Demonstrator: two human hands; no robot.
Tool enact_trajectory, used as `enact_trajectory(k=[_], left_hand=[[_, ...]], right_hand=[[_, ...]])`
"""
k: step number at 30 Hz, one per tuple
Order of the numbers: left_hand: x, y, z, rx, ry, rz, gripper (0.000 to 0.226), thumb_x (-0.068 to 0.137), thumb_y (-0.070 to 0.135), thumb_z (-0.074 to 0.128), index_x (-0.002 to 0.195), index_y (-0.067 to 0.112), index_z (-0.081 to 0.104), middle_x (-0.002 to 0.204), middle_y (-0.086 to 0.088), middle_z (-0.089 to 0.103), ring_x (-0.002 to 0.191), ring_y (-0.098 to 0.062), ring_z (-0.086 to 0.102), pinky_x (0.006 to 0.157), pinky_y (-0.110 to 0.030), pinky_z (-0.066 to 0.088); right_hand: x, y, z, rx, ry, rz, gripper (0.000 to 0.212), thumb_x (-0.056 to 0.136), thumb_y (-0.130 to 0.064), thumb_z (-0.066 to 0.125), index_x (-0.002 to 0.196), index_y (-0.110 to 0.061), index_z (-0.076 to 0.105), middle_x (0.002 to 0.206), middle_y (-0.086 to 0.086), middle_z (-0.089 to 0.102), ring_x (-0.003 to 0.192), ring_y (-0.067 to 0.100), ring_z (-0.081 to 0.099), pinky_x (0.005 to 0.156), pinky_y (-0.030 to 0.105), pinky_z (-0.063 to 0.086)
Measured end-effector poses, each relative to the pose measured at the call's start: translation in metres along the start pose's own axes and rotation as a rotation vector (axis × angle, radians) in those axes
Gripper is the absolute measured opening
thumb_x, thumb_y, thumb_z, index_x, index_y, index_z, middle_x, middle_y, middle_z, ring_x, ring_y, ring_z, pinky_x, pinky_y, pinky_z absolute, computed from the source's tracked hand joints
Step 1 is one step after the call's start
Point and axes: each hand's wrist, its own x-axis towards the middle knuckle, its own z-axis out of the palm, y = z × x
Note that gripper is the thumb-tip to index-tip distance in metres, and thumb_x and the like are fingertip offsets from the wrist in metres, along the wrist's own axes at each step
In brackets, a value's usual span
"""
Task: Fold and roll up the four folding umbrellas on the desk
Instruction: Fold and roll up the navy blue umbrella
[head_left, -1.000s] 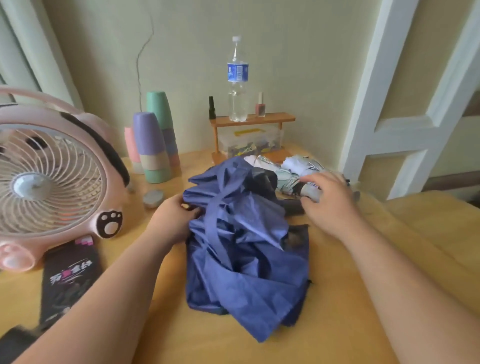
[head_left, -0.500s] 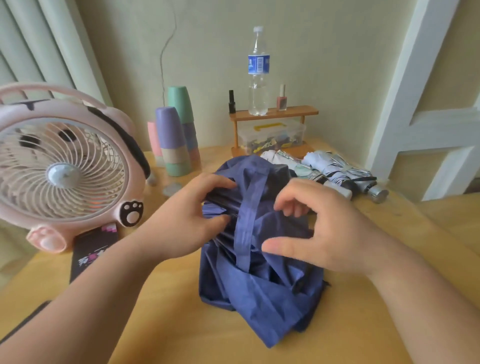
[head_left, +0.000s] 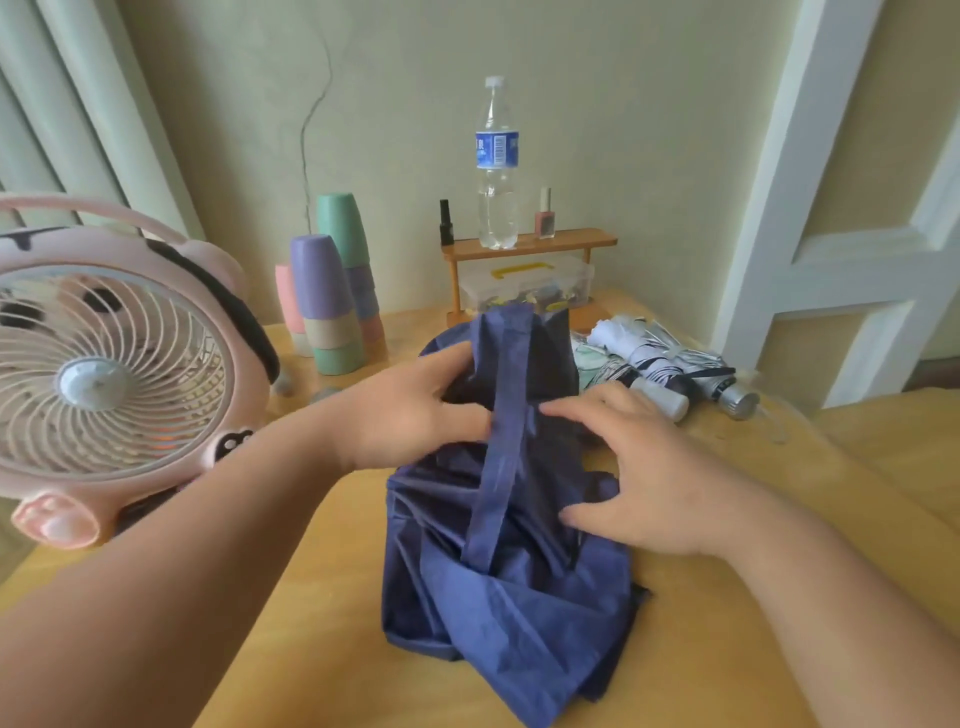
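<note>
Navy umbrella (head_left: 498, 582): light, limp, slippery canopy. Left hand (head_left: 405, 415) grips bunched folds; right hand (head_left: 644, 483) lies spread flat on the cloth. Best hold is probably the strap (head_left: 501, 441).

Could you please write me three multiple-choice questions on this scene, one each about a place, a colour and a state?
1. Where does the bottle stand?
A. on the shelf
B. on a chair
C. on the floor

2. What colour is the umbrella that the left hand grips?
A. red
B. blue
C. yellow

3. How does that umbrella lie?
A. rolled tight
B. spread fully open
C. loose and crumpled

Answers:
1 A, it stands upright on the wooden shelf by the wall.
2 B, its cloth is dark blue.
3 C, its cloth lies in loose folds on the desk, with the right hand resting on it.
</note>
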Motion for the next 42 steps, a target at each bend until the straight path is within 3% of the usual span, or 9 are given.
enact_trajectory(k=[5,10,17,24,28,31,36,39,42], left_hand=[[0.031,0.012,-0.008,0.130,0.329,-0.152,0.047,0.078,0.054,0.082,0.105,0.030,0.052,0.090,0.019,0.064,0.092,-0.010,0.065,0.075,-0.023,0.045],[0.065,0.001,-0.010,0.270,0.488,-0.197,0.080,0.077,0.043,0.086,0.139,0.027,0.037,0.110,0.004,0.057,0.098,-0.019,0.058,0.081,-0.028,0.042],[0.109,0.001,-0.036,-0.004,0.425,-0.420,0.028,0.087,0.038,0.078,0.082,0.012,0.068,0.082,-0.008,0.065,0.075,-0.021,0.058,0.068,-0.029,0.045],[0.132,-0.006,-0.060,-0.457,0.636,-0.583,0.012,0.103,0.012,0.049,0.098,0.012,0.060,0.073,-0.004,0.059,0.055,-0.018,0.050,0.052,-0.025,0.041],[0.100,0.012,-0.054,-0.175,1.025,-0.082,0.005,0.093,0.017,0.058,0.095,0.015,0.055,0.073,-0.002,0.062,0.058,-0.021,0.057,0.052,-0.026,0.046],[0.045,0.016,-0.031,0.227,0.721,0.243,0.024,0.085,0.010,0.068,0.099,0.026,0.057,0.085,0.007,0.066,0.071,-0.011,0.064,0.068,-0.025,0.051],[0.036,-0.004,-0.026,0.823,0.155,0.238,0.103,0.078,-0.006,0.066,0.149,0.054,0.024,0.146,0.016,0.032,0.106,-0.007,0.053,0.080,-0.030,0.054],[0.061,0.004,-0.027,0.785,0.108,0.310,0.063,0.076,-0.008,0.063,0.123,0.035,0.070,0.134,0.011,0.055,0.093,0.010,0.054,0.077,-0.025,0.050],[0.097,0.013,-0.034,0.269,0.372,0.046,0.041,0.083,-0.007,0.052,0.095,0.023,0.078,0.094,-0.004,0.076,0.070,-0.004,0.067,0.068,-0.028,0.056]], right_hand=[[0.005,-0.008,0.010,-0.057,0.002,-0.168,0.074,0.075,-0.032,0.074,0.143,-0.040,0.046,0.156,-0.023,0.026,0.147,-0.002,0.012,0.122,0.027,0.012],[0.000,-0.019,0.010,-0.034,-0.182,-0.193,0.012,0.080,-0.021,0.065,0.091,-0.023,0.071,0.141,-0.021,0.053,0.129,-0.016,0.029,0.108,0.005,0.018],[0.002,-0.023,0.020,0.044,-0.193,-0.161,0.026,0.086,-0.037,0.046,0.068,-0.018,0.044,0.077,-0.002,0.057,0.079,0.016,0.056,0.075,0.048,0.050],[0.010,-0.023,0.034,0.119,-0.090,-0.106,0.015,0.104,-0.044,0.043,0.117,-0.039,0.050,0.089,-0.011,0.066,0.087,0.008,0.055,0.083,0.039,0.048],[0.011,-0.018,0.037,0.082,-0.088,-0.093,0.070,0.096,-0.044,0.058,0.149,-0.057,0.015,0.100,-0.017,0.053,0.080,-0.003,0.047,0.073,0.017,0.039],[0.017,-0.016,0.043,0.049,0.008,-0.189,0.079,0.090,-0.040,0.066,0.152,-0.051,0.018,0.113,-0.021,0.041,0.105,0.000,0.041,0.095,0.025,0.042],[0.020,-0.017,0.049,0.010,0.011,-0.275,0.052,0.092,-0.038,0.067,0.141,-0.040,0.051,0.152,-0.020,0.029,0.139,0.004,0.020,0.117,0.032,0.025],[0.019,-0.017,0.052,-0.002,-0.006,-0.280,0.041,0.092,-0.039,0.066,0.133,-0.038,0.059,0.150,-0.018,0.036,0.138,0.007,0.025,0.114,0.035,0.028],[0.019,-0.016,0.051,0.021,-0.011,-0.251,0.040,0.092,-0.036,0.067,0.132,-0.036,0.061,0.155,-0.018,0.034,0.142,0.004,0.025,0.117,0.031,0.024]])
